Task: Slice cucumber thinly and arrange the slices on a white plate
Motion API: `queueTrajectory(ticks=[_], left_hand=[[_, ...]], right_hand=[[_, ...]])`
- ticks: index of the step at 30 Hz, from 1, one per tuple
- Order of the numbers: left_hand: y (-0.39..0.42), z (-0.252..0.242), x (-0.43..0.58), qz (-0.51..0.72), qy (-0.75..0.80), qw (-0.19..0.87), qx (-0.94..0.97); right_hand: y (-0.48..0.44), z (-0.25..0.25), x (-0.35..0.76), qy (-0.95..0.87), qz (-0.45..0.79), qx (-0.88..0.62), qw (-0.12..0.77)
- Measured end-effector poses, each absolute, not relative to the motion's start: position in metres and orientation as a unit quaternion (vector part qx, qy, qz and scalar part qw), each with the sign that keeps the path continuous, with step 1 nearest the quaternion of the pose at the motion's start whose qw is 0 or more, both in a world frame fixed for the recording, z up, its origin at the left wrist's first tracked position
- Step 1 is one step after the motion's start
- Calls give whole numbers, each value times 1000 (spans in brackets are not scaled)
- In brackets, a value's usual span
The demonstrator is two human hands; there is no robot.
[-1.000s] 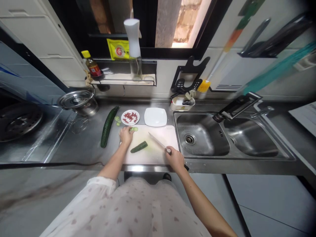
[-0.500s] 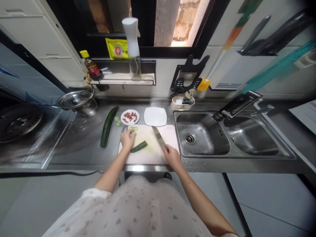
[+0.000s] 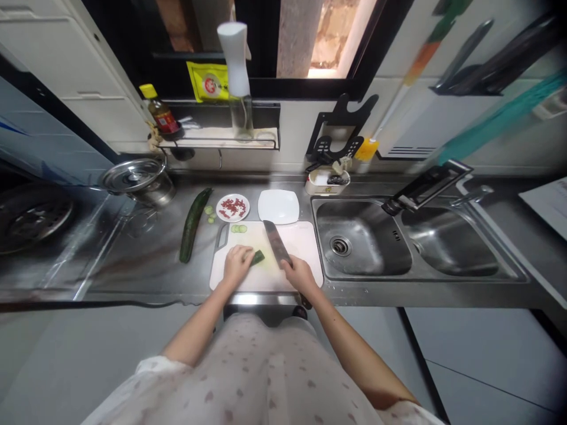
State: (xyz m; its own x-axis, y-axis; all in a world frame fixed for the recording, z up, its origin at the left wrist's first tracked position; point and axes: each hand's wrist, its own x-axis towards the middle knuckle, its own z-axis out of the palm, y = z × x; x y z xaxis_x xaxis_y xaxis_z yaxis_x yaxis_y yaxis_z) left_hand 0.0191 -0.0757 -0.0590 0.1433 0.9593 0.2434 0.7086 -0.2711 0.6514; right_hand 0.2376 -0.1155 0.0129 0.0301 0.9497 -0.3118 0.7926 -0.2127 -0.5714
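On a white cutting board (image 3: 305, 248), my left hand (image 3: 237, 264) is closed over a short piece of cucumber (image 3: 257, 257), whose right end sticks out past the fingers. My right hand (image 3: 301, 276) grips a kitchen knife (image 3: 277, 242) by its handle, the blade slanting up and left, just right of the cucumber piece and apart from it. Several cucumber slices (image 3: 239, 229) lie together at the board's upper left. A few more slices (image 3: 209, 213) rest on the counter beside a whole cucumber (image 3: 195, 225).
Behind the board stand a white plate (image 3: 234, 218) of chopped red bits and a white square plate (image 3: 278, 206). A double sink (image 3: 363, 271) is on the right. A lidded steel pot (image 3: 153, 189) sits at left. Overhead, a shelf (image 3: 212, 143) holds bottles.
My left hand has moved from the slices at the upper left down and right onto the cucumber piece. The knife has turned slightly, its tip shifting left.
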Motion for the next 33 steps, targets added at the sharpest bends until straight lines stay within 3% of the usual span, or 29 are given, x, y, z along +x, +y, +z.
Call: queueTrajectory(ticks=[10,33], left_hand=[[-80,-61,25,308,504,193,783],[-79,-74,27,308,483,165,803]], right_hand=[[-117,24,217,-674,264,-689,-43],[-121,26,207,-699,262,-660,-79]])
